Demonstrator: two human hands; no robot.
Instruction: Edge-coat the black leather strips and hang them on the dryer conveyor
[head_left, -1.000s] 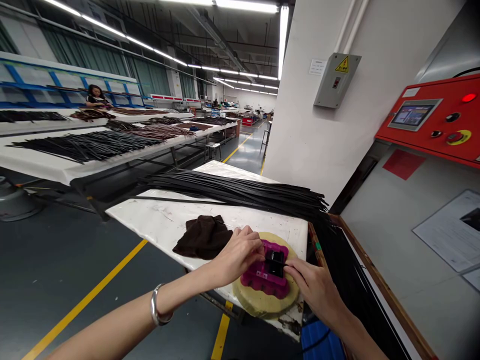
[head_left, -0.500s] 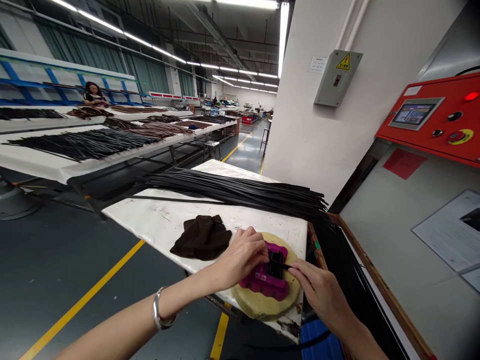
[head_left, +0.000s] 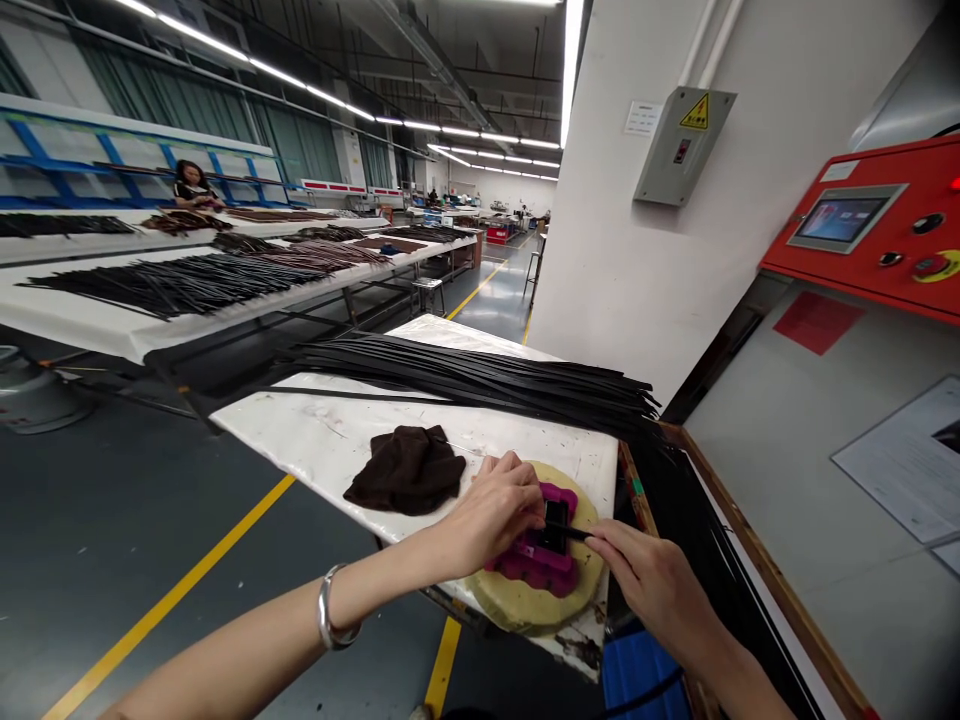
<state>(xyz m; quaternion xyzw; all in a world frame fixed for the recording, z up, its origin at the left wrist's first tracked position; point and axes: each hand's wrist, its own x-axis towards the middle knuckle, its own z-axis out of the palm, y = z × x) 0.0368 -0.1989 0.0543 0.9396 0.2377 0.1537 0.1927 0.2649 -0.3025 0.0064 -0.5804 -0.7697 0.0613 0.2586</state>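
Note:
My left hand (head_left: 499, 512) rests its fingertips on a small black rectangular piece (head_left: 556, 526), which sits in a magenta moulded holder (head_left: 529, 563). The holder lies on a round tan pad (head_left: 536, 590). My right hand (head_left: 651, 585) pinches a thin black strip (head_left: 574, 532) that runs to the black piece. A silver bangle (head_left: 328, 612) circles my left wrist. Near my left hand lies a crumpled dark brown cloth (head_left: 407, 470), and a thick bundle of long black straps (head_left: 465, 380) crosses the far part of the white table (head_left: 315, 430).
Long white tables with black and brown strips stretch back on the left, with a seated person (head_left: 193, 187) beyond them. To the right are a wooden-edged table (head_left: 772, 590) with black strips and a red control panel (head_left: 862, 225). A blue crate (head_left: 637, 675) sits below.
My hands have shifted slightly right. My right hand has drawn back from the black piece, showing the thin strip between them. The whole view has also shifted a little.

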